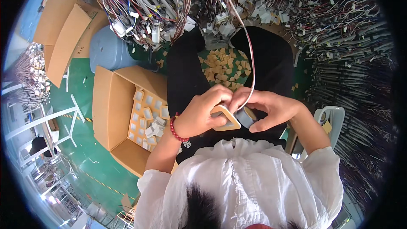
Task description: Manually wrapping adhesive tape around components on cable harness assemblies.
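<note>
Far left of frame, white metal racking [42, 122] above green floor [82, 146]; upper left, a tall opened cardboard carton [68, 44], then a blue stool [110, 51] close by. Left of centre, a lower cardboard box [103, 106], flaps open, tan-edged white pieces [142, 114] inside, partly in rows, partly loose. Upper middle, a hanging mass of wires [150, 0] with white connectors. Near centre, left hand [203, 110], red bead bracelet [173, 128] at wrist, thumb and fingers clamped on a tan-rimmed frame piece [231, 123], tilted. Above, between black-clad knees [185, 70], small tan squares [222, 65] scattered. Pale wire [251, 57] curving down from top middle to the right fingertips. Right hand [271, 108] just beside the left, thumb apart from fingers, rounded grey piece [244, 118] between; cannot tell how firmly gripped. Farther right, white plastic rim [338, 123]; far right, dense bundles of dark cable [345, 72]
</note>
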`<state>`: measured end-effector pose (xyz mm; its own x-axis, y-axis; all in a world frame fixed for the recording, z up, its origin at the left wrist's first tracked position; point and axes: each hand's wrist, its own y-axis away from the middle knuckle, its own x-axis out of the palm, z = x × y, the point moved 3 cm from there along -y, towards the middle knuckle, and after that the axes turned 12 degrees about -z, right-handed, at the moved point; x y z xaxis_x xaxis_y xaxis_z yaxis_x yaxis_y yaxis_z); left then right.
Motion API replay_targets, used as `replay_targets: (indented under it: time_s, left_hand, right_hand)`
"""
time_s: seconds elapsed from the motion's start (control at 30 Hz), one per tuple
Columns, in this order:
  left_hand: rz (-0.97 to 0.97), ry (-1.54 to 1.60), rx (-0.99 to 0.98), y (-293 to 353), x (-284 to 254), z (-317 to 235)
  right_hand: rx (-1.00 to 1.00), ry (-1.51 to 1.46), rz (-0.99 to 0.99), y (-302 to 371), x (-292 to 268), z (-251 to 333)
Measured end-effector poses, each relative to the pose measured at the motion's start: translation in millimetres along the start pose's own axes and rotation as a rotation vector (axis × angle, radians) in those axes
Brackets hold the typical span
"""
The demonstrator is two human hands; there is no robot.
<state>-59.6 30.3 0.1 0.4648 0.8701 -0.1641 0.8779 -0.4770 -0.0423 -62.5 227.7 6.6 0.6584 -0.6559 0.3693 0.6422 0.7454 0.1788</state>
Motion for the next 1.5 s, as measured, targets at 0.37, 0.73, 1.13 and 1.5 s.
replay_targets:
  time_s: [0.37,0.73,1.13,1.5]
  left_hand:
    - [-0.115,0.077,0.159,4.5,-3.2,-17.1]
    - [-0.183,0.263,-0.160,13.1,5.0,-9.1]
    - [-0.249,-0.982,0.640,4.5,-0.1,-43.6]
    - [-0.319,-0.952,0.703,7.1,-11.6,-36.2]
  right_hand:
    - [0.197,-0.092,-0.227,0.4,4.0,6.3]
    - [-0.212,0.354,-0.051,13.3,9.3,36.3]
    - [0.209,-0.267,-0.360,-4.5,1.9,-3.1]
    - [0.216,-0.546,-0.344,-9.3,18.0,-14.3]
